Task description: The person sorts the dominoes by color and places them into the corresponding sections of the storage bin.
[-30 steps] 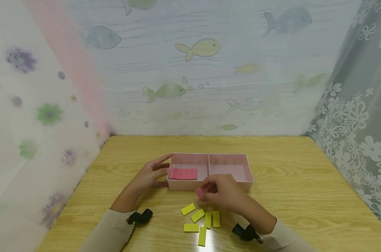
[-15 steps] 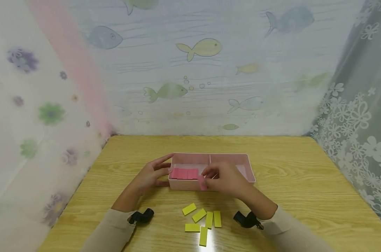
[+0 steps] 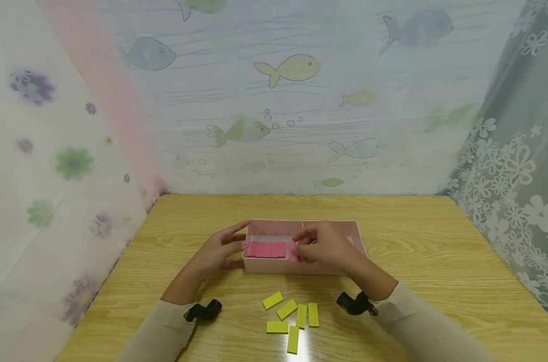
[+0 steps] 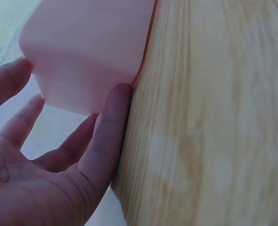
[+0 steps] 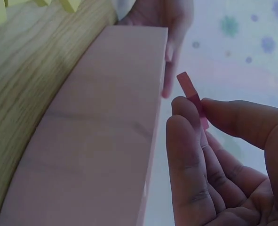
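Observation:
A pink two-compartment box [image 3: 269, 266] stands on the table. Against its left end rests my left hand [image 3: 217, 254], fingers spread and nearly straight; the left wrist view has the thumb and fingertips touching the end wall [image 4: 73, 80]. In the left compartment a row of pink tiles [image 3: 266, 250] lies along the front wall. My right hand [image 3: 330, 249] pinches one more pink tile [image 5: 188, 85] between thumb and fingers, just right of that row and at the front rim. The right hand covers much of the divider and right compartment.
Several yellow tiles [image 3: 277, 327] lie loose on the wooden table [image 3: 187, 211] in front of the box. A fish-patterned curtain [image 3: 283, 115] hangs behind the table's far edge, and flowered cloths flank both sides.
My right hand has carried the pink tile from in front of the box up and over the front wall, beside the tile row. The left hand stays against the box.

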### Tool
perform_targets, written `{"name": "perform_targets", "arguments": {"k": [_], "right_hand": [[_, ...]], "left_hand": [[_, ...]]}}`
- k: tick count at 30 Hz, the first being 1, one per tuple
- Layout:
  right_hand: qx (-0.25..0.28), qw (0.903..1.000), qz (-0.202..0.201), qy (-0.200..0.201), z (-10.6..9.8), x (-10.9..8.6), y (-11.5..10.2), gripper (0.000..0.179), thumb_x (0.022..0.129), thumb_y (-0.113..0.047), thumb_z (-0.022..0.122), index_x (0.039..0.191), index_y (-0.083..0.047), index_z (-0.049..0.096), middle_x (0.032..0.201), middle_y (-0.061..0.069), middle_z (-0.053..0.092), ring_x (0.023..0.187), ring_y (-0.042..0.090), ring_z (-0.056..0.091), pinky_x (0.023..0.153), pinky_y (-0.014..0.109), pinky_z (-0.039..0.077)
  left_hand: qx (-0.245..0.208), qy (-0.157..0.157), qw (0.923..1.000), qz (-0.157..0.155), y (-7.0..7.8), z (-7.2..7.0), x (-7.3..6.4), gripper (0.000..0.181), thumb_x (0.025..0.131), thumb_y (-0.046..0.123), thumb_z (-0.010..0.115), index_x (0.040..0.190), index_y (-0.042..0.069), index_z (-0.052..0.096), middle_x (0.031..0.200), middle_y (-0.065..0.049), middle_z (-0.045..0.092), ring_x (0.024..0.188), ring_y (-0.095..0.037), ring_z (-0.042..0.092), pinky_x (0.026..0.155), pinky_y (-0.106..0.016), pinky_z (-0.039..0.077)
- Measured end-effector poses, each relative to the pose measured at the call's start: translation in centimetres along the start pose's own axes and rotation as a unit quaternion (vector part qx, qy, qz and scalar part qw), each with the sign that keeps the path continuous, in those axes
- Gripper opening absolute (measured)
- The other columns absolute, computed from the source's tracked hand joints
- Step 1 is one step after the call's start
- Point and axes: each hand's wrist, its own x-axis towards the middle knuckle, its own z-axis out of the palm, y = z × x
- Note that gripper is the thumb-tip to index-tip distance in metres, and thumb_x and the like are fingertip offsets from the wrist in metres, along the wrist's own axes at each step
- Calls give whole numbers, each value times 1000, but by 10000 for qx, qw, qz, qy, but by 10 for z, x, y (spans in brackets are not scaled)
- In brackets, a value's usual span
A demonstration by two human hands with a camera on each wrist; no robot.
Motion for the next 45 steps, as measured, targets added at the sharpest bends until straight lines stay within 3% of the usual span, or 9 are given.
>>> {"name": "perform_targets", "arguments": {"k": [8, 19, 28, 45], "right_hand": [[437, 9987, 258, -61, -5, 10, -6, 22, 94, -14, 72, 114, -7, 75, 91, 10, 76, 85, 31, 76, 74, 40, 65], [631, 9967, 521, 10, -10, 23, -6, 18, 94, -12, 74, 110, -4, 75, 93, 14, 78, 90, 36, 77, 77, 46, 65], [591, 9957, 715, 85, -14, 28, -5, 21, 93, -12, 75, 111, 0, 75, 94, 15, 78, 82, 26, 77, 78, 47, 64], [579, 9924, 1068, 195, -14, 39, -1, 18, 93, -14, 77, 105, -1, 78, 88, 12, 78, 81, 27, 78, 80, 46, 64]], "left_hand": [[-17, 2, 10000, -24, 1, 0, -2, 57, 106, 21, 60, 158, 38, 42, 158, -17, 45, 139, -40, 52, 93, -53, 60], [-4, 94, 9999, -42, 3, 1, -3, 56, 107, 19, 59, 157, 39, 44, 157, -16, 46, 138, -38, 54, 92, -51, 60], [-13, -1, 10000, -19, 5, 2, -3, 57, 108, 17, 57, 159, 36, 41, 158, -17, 44, 140, -39, 51, 92, -51, 60], [40, 77, 10000, -41, 4, 2, -4, 57, 107, 20, 60, 157, 38, 43, 157, -16, 46, 137, -38, 55, 91, -51, 61]]}}
